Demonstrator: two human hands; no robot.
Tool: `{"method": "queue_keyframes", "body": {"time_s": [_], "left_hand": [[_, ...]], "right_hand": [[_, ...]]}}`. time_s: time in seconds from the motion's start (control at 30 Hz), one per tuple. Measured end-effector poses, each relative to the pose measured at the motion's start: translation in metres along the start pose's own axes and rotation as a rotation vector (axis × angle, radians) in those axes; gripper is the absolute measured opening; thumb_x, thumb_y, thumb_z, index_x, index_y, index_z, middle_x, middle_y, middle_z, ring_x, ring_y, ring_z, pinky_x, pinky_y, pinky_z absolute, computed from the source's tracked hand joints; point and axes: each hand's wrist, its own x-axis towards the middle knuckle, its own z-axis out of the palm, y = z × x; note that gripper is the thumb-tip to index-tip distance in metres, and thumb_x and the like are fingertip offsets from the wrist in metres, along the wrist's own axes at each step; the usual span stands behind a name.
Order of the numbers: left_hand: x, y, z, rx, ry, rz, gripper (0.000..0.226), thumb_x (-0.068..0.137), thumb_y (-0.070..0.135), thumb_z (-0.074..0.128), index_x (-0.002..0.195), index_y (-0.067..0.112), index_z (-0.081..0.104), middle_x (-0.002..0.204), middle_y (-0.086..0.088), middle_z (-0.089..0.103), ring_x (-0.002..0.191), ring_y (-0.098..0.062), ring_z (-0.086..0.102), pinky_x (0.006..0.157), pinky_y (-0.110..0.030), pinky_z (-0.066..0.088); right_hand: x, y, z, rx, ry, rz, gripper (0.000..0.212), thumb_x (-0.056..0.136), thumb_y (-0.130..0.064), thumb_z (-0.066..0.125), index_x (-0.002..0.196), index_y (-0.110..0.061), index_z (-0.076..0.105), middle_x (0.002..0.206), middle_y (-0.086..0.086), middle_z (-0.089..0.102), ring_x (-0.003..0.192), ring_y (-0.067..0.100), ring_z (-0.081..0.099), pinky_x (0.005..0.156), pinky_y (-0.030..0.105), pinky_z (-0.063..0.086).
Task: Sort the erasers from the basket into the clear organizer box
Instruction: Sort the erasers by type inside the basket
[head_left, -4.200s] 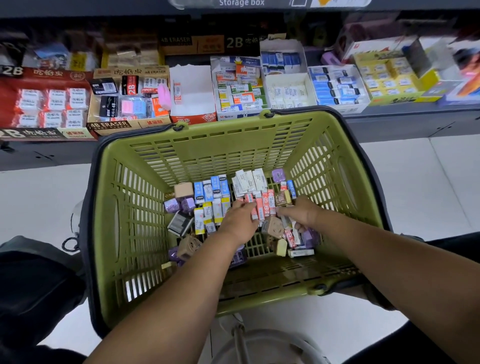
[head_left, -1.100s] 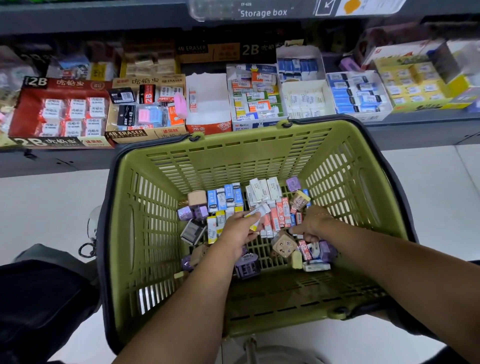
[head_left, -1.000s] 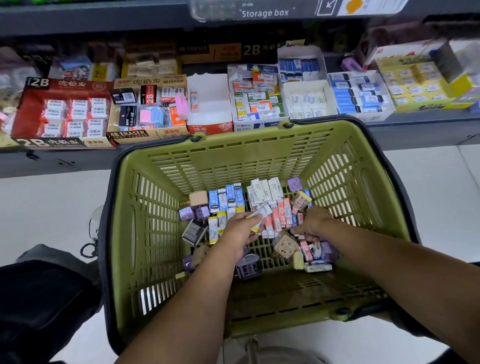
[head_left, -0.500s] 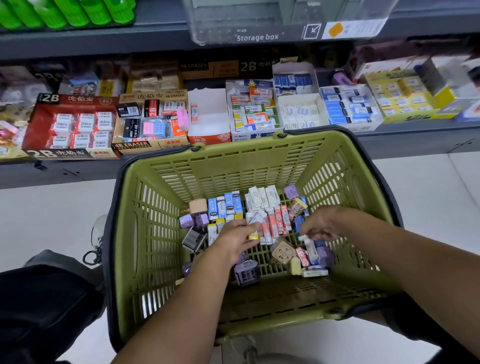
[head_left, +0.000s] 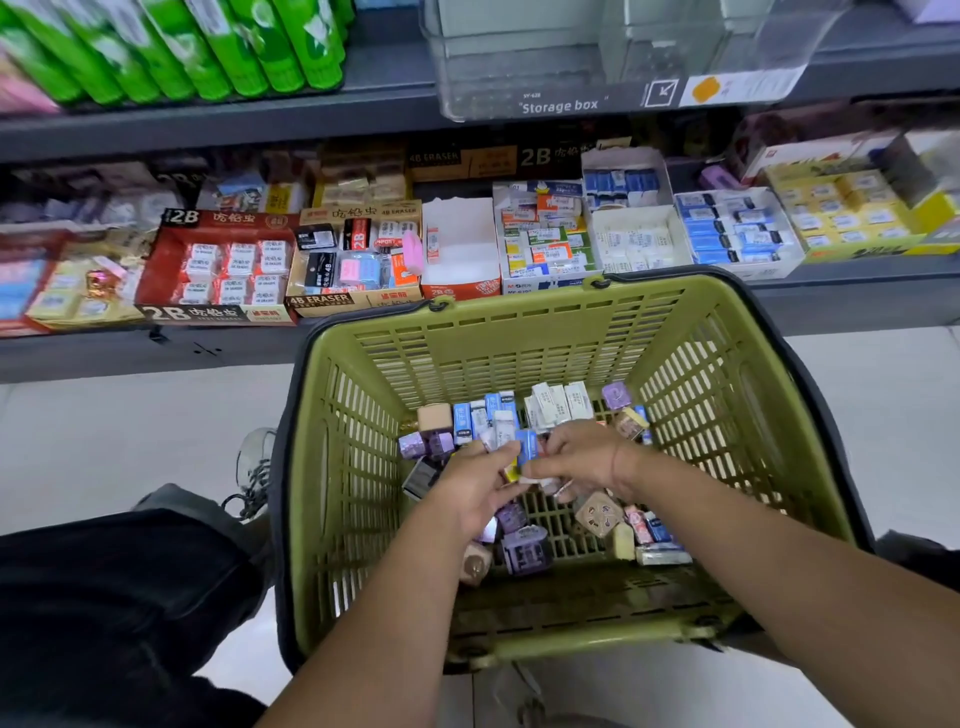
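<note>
Erasers (head_left: 558, 410) in green basket (head_left: 519, 317) | left hand (head_left: 475, 486) pinches blue eraser (head_left: 527, 446) | right hand (head_left: 584, 457), fingers curled, pinches same eraser

Green bottles (head_left: 197, 47) line the upper shelf (head_left: 156, 124); a red 2B carton (head_left: 156, 270) sits on the lower shelf (head_left: 104, 358).
</note>
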Motion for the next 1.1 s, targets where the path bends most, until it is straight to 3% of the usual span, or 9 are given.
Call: {"method": "queue_keyframes", "body": {"time_s": [0.03,0.13,0.2,0.3,0.43,0.63,0.87,1.0,1.1], "left_hand": [[-0.001,-0.003,-0.004,-0.001,0.017,-0.005,0.039,0.093,0.005,0.06,0.127,0.013,0.044,0.095,-0.004,0.062,0.083,-0.015,0.06,0.07,-0.029,0.056],[-0.002,-0.008,-0.014,-0.009,0.045,-0.03,0.011,0.09,0.004,0.064,0.088,0.01,0.054,0.071,0.0,0.073,0.08,-0.017,0.064,0.055,-0.022,0.057],[0.002,-0.004,-0.018,-0.013,0.108,-0.005,0.013,0.088,0.006,0.067,0.085,0.013,0.056,0.082,-0.001,0.072,0.079,-0.015,0.065,0.058,-0.019,0.054],[0.01,0.004,-0.027,-0.092,0.243,0.047,0.019,0.086,0.007,0.069,0.099,0.01,0.055,0.108,-0.003,0.062,0.09,-0.016,0.062,0.077,-0.024,0.05],[0.017,0.009,-0.044,-0.183,0.385,0.057,0.067,0.082,0.008,0.074,0.14,0.011,0.039,0.133,-0.009,0.053,0.088,-0.02,0.063,0.081,-0.027,0.049],[0.035,0.023,-0.039,-0.131,0.373,0.111,0.068,0.08,0.009,0.077,0.137,0.006,0.041,0.134,-0.009,0.05,0.074,-0.011,0.055,0.078,-0.027,0.053],[0.046,0.023,-0.046,-0.208,0.36,0.055,0.047,0.08,0.009,0.076,0.121,0.003,0.053,0.113,-0.005,0.062,0.073,-0.01,0.06,0.066,-0.025,0.057],[0.048,0.017,-0.049,-0.2,0.402,0.033,0.075,0.079,0.008,0.077,0.142,0.008,0.037,0.141,-0.009,0.044,0.07,-0.011,0.053,0.083,-0.031,0.055],[0.045,0.017,-0.041,-0.148,0.376,0.042,0.072,0.079,0.009,0.077,0.14,0.009,0.038,0.144,-0.008,0.041,0.074,-0.011,0.055,0.084,-0.029,0.053]], "right_hand": [[0.001,0.0,0.005,-0.048,0.022,-0.017,0.027,0.077,-0.018,0.078,0.067,-0.01,0.055,0.065,0.008,0.064,0.047,0.007,0.061,0.044,0.019,0.049],[0.004,0.001,0.013,-0.118,0.053,-0.027,0.027,0.076,-0.022,0.079,0.067,-0.011,0.056,0.058,0.007,0.063,0.036,0.005,0.053,0.037,0.016,0.041],[0.007,0.0,0.015,-0.044,0.066,-0.018,0.025,0.078,-0.021,0.077,0.07,-0.009,0.058,0.059,0.009,0.062,0.039,0.008,0.054,0.037,0.017,0.041],[0.013,-0.006,0.014,0.21,0.133,0.027,0.019,0.084,-0.019,0.071,0.085,-0.004,0.06,0.068,0.012,0.064,0.044,0.01,0.058,0.038,0.018,0.045],[0.024,-0.011,0.014,0.434,0.196,0.092,0.025,0.091,-0.015,0.062,0.109,0.001,0.057,0.08,0.016,0.064,0.057,0.016,0.061,0.041,0.018,0.049],[0.036,-0.007,0.023,0.588,0.076,0.13,0.019,0.091,-0.02,0.063,0.103,-0.006,0.058,0.088,0.014,0.069,0.073,0.019,0.068,0.06,0.024,0.057],[0.043,-0.022,0.023,0.32,0.243,0.149,0.028,0.086,-0.02,0.069,0.108,-0.003,0.061,0.099,0.009,0.062,0.072,0.016,0.057,0.055,0.021,0.047],[0.034,-0.007,-0.015,0.087,0.417,0.114,0.031,0.084,-0.022,0.071,0.108,-0.004,0.066,0.096,0.003,0.06,0.087,0.018,0.056,0.083,0.026,0.044],[0.027,0.016,-0.043,0.022,0.485,0.195,0.02,0.086,-0.017,0.067,0.095,0.001,0.067,0.075,0.009,0.061,0.061,0.018,0.055,0.068,0.032,0.05]]}}
